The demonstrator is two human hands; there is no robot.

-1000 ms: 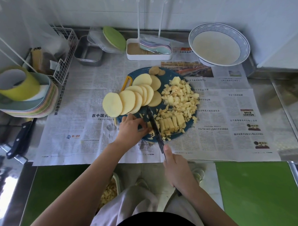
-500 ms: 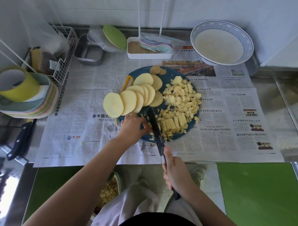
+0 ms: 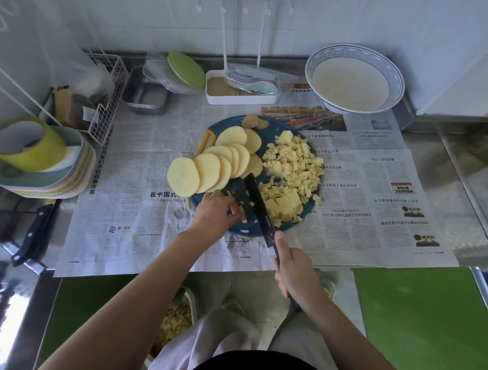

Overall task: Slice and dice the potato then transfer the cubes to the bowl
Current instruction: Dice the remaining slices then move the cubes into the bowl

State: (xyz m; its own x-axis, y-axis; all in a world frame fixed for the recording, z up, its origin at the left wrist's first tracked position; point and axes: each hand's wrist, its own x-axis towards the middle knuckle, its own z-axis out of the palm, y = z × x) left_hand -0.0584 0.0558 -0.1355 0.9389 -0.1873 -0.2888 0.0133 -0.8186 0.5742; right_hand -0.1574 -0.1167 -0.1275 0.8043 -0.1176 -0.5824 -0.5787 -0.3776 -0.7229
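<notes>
Head view: little is changed; the knife (image 3: 257, 205) is still gripped by the right hand (image 3: 295, 271), bits (image 3: 243, 212) are pinched in the left hand (image 3: 215, 214), and slices (image 3: 210, 169) remain undiced.

Everything legible was printed on the newspaper (image 3: 156, 237) spread across the middle of the frame. Left of centre, a bold black headline (image 3: 167, 195) began 在中国式, and the blue board (image 3: 237, 188) covered the rest. Near the sheet's left edge a vertical line (image 3: 94, 164) of bold characters ran downward and ended 共赴新春市集; its upper characters were too small to be sure of. In the lower left of the sheet a blue logo (image 3: 120, 229) carried characters starting 第一, with the remainder blurred. Right of centre, a column heading (image 3: 383, 159) seemed to read 学会与情绪和解. The body text, the red-and-black box (image 3: 401, 187) at the right and the small marking on the knife (image 3: 260, 210) blade could not be read.
</notes>
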